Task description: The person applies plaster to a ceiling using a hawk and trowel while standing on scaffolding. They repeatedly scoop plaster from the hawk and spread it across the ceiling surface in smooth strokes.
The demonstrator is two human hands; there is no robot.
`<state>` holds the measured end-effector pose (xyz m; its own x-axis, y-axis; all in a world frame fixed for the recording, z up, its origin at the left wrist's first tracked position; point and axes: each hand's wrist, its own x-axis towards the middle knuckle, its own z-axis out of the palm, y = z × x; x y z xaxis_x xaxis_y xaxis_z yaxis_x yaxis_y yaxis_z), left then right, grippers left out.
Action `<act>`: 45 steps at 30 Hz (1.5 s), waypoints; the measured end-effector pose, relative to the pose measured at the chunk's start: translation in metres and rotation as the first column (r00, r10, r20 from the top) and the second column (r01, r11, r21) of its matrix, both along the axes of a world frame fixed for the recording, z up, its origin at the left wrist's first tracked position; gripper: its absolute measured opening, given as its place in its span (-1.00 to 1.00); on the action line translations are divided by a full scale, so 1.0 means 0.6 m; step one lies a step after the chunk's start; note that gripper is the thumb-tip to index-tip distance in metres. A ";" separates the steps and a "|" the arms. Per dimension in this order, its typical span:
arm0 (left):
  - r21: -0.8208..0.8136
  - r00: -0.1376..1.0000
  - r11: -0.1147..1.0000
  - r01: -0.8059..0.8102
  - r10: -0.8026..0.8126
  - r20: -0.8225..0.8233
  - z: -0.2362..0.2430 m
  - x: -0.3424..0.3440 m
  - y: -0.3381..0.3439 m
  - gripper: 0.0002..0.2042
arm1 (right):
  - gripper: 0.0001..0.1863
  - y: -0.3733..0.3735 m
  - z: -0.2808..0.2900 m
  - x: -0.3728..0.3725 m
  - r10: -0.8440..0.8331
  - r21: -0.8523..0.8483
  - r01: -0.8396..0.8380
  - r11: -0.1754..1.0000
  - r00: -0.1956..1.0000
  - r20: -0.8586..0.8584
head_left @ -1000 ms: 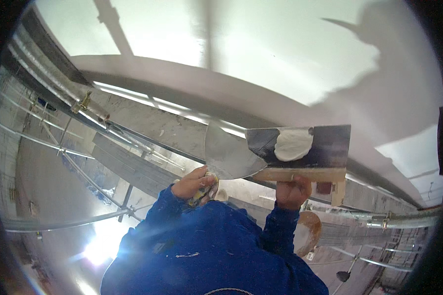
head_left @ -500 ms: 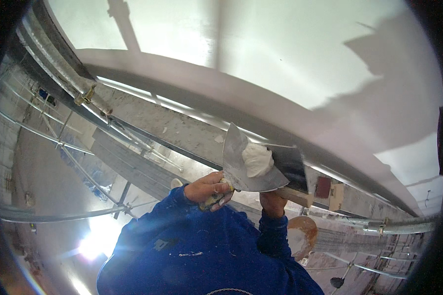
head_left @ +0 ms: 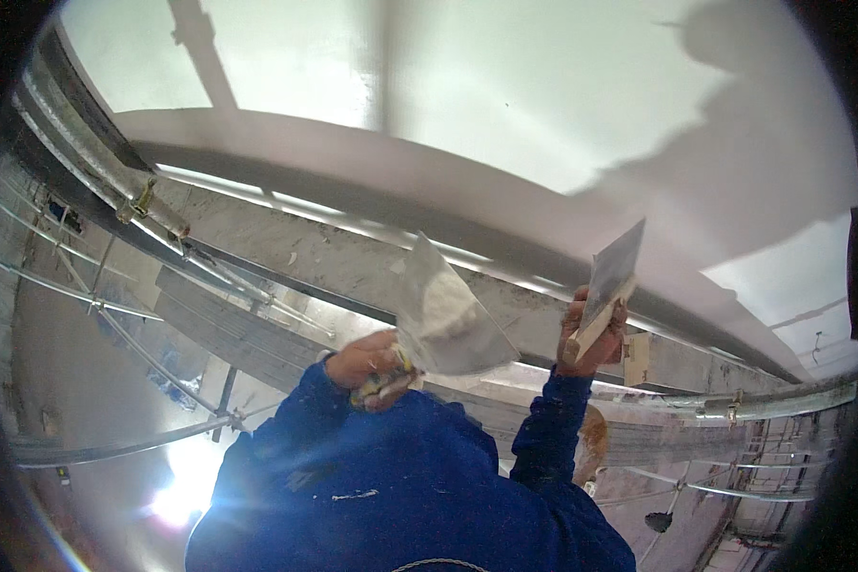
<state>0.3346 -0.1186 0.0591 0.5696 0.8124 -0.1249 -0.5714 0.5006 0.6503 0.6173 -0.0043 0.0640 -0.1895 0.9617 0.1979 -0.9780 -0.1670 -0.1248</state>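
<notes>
My left hand (head_left: 370, 370) is closed round the yellow and dark handle of a wide putty knife (head_left: 488, 351). Its broad, flared metal blade tilts upward in front of my chest, and a lump of white plaster (head_left: 448, 307) sits on it. In my right hand (head_left: 582, 348) is a flat plastering trowel (head_left: 622, 255), its thin metal blade turned nearly edge-on and raised toward the wall. The pale wooden part of this trowel lies along my fingers. The two tools are apart from each other. Ahead rises a smooth white wall (head_left: 467, 86).
A dusty grey ledge (head_left: 257, 224) runs along the wall's foot, with a pale block (head_left: 636, 358) on the right. Scaffold tubes (head_left: 153, 205) cross at left and right. Below are grey planks (head_left: 219, 310), a brown-stained round container (head_left: 593, 443) and a glaring lamp (head_left: 176, 503).
My right hand has moved right and up, drawing the trowel away from the putty knife and turning its blade upright. My left hand has shifted slightly left, with the plaster still on its blade.
</notes>
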 end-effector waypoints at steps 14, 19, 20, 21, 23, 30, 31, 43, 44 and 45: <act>0.063 0.921 0.974 0.217 -0.226 0.318 0.002 0.052 0.018 -0.49 | -0.44 -0.040 -0.030 -0.070 0.165 -0.162 -0.135 0.978 0.969 0.186; 0.039 0.934 0.995 0.095 -0.103 0.341 0.019 0.038 0.024 -0.45 | -0.40 -0.051 -0.064 -0.030 0.079 -0.252 0.063 0.966 0.852 0.517; 0.031 0.944 0.997 0.075 -0.081 0.321 0.016 0.032 0.024 -0.41 | -0.39 -0.049 -0.065 -0.020 0.052 -0.258 0.103 0.961 0.846 0.531; 0.024 0.952 0.998 0.055 -0.059 0.301 0.013 0.027 0.025 -0.37 | -0.40 -0.047 -0.063 -0.012 0.002 -0.257 0.162 0.953 0.843 0.539; 0.053 0.979 0.999 -0.007 -0.004 0.204 0.003 0.019 0.029 -0.38 | -0.40 -0.050 -0.043 0.000 -0.108 -0.254 0.290 0.923 0.826 0.553; 0.110 0.988 0.985 -0.130 0.138 -0.068 -0.009 0.002 0.032 -0.47 | -0.59 -0.037 -0.069 0.039 -0.177 -0.289 0.481 0.828 0.713 0.678; 0.103 0.977 0.978 -0.181 0.190 -0.094 -0.010 0.002 0.030 -0.49 | -0.61 -0.029 -0.079 0.045 -0.170 -0.272 0.523 0.808 0.648 0.743; -0.068 0.783 0.887 -0.458 0.365 -0.504 -0.059 -0.070 0.018 -0.81 | -0.54 0.205 -0.007 0.078 -0.344 0.558 0.641 0.527 -0.439 0.830; -0.081 0.783 0.879 -0.470 0.373 -0.498 -0.053 -0.079 0.017 -0.83 | -0.52 0.216 0.013 0.070 -0.337 0.618 0.625 0.477 -0.519 0.785; -0.093 0.782 0.871 -0.482 0.380 -0.493 -0.052 -0.089 0.015 -0.85 | -0.51 0.236 0.014 0.072 -0.370 0.675 0.613 0.411 -0.565 0.738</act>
<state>0.2810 -0.1096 0.0280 0.0047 0.8857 -0.4643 -0.4318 0.4206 0.7979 0.6607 0.1371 0.0721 0.5869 0.6302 0.5083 0.5192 0.1888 -0.8336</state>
